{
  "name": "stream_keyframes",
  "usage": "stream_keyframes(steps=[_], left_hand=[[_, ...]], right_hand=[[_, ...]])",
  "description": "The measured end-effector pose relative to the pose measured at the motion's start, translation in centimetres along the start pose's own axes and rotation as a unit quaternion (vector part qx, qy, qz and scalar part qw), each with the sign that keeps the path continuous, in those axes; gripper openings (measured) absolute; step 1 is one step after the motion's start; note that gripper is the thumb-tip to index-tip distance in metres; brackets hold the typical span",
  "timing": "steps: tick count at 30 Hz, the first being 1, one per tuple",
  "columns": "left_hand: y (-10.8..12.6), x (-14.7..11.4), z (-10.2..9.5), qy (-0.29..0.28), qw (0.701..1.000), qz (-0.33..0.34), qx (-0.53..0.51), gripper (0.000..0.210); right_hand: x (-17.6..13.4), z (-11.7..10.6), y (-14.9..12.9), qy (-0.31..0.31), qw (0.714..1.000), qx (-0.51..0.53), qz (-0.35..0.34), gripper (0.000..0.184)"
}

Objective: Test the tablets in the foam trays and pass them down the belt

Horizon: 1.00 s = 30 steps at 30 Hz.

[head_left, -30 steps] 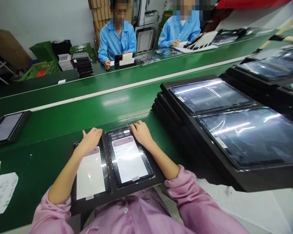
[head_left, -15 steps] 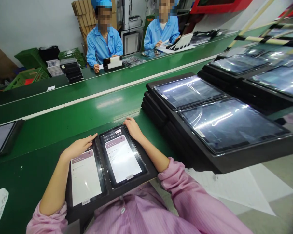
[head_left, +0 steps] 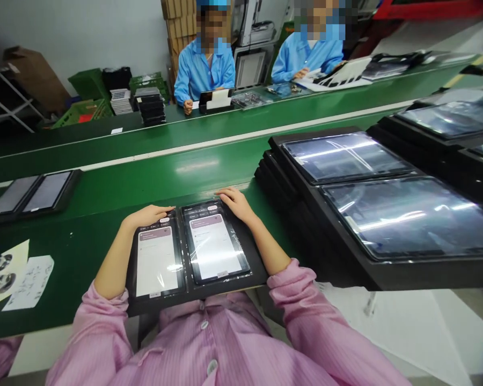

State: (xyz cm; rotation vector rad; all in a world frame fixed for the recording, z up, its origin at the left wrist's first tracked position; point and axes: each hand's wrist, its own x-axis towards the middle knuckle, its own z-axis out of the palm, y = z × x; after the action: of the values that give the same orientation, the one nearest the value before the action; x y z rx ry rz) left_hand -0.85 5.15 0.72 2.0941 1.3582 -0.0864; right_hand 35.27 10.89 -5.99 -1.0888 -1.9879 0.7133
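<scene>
Two lit tablets lie side by side in a black foam tray (head_left: 261, 273) at the table edge, close to my body. My left hand (head_left: 149, 215) rests across the top of the left tablet (head_left: 156, 262), fingers stretched to the right along its upper edge. At the top right corner of the right tablet (head_left: 213, 246) is my right hand (head_left: 236, 203), its fingers extended and slightly bent. Neither hand wraps around anything. Both screens show a white page with a mauve banner, and the right one has a shiny clear film over it.
Stacked black foam trays with tablets (head_left: 410, 217) stand at right. Another tray of tablets (head_left: 46, 192) lies at left on the green belt (head_left: 197, 166). Handwritten paper (head_left: 32, 281) is at lower left. Two people in blue (head_left: 205, 69) sit across the belt, and a pink sleeve (head_left: 0, 354) shows at lower left.
The view has swung left, so everything sits further right in it. My left hand has shifted to the left tablet's upper edge, uncovering more of its screen. My right hand stays by its corner.
</scene>
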Motion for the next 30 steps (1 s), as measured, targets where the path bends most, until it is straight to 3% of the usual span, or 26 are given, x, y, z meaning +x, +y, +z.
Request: stream_keyframes(steps=[3, 6, 10, 13, 15, 19, 21, 25, 28, 30], left_hand=[[0.1, -0.1, 0.2, -0.006, 1.0, -0.006, 0.001, 0.064], [0.0, -0.3, 0.4, -0.015, 1.0, -0.011, 0.021, 0.07], [-0.5, -0.5, 1.0, -0.031, 0.998, 0.015, 0.051, 0.1], [-0.8, -0.6, 1.5, -0.025, 0.997, 0.026, 0.075, 0.118], [-0.9, -0.5, 1.5, -0.013, 0.997, 0.023, 0.077, 0.115], [-0.7, -0.1, 0.9, 0.004, 0.999, 0.025, 0.045, 0.083], [-0.7, 0.3, 0.5, 0.023, 0.999, 0.02, 0.031, 0.063], [-0.9, 0.4, 0.3, 0.05, 0.999, -0.002, 0.012, 0.051], [-0.7, -0.7, 0.7, 0.053, 0.998, -0.004, 0.024, 0.056], [-0.1, -1.9, 1.4, 0.046, 0.998, -0.003, 0.043, 0.079]], right_hand=[[0.1, 0.2, 1.0, -0.055, 0.998, 0.028, 0.021, 0.041], [-0.1, 0.3, 1.4, -0.104, 0.994, -0.018, 0.031, 0.055], [-0.2, 0.2, 1.3, -0.16, 0.985, -0.072, -0.001, 0.083], [-0.2, 0.2, 1.1, -0.15, 0.986, -0.073, 0.01, 0.078], [-0.2, 0.2, 1.0, -0.142, 0.988, -0.064, 0.022, 0.07], [-0.3, 0.1, 0.9, -0.164, 0.983, -0.077, -0.014, 0.098], [-0.1, 0.2, 0.9, -0.133, 0.99, -0.035, -0.009, 0.096], [0.2, 0.7, 0.9, 0.023, 0.993, 0.091, 0.075, 0.063], [-1.4, 0.5, 0.1, 0.092, 0.989, 0.082, 0.083, 0.048], [-3.6, 0.2, -0.8, 0.098, 0.993, 0.057, 0.045, 0.041]])
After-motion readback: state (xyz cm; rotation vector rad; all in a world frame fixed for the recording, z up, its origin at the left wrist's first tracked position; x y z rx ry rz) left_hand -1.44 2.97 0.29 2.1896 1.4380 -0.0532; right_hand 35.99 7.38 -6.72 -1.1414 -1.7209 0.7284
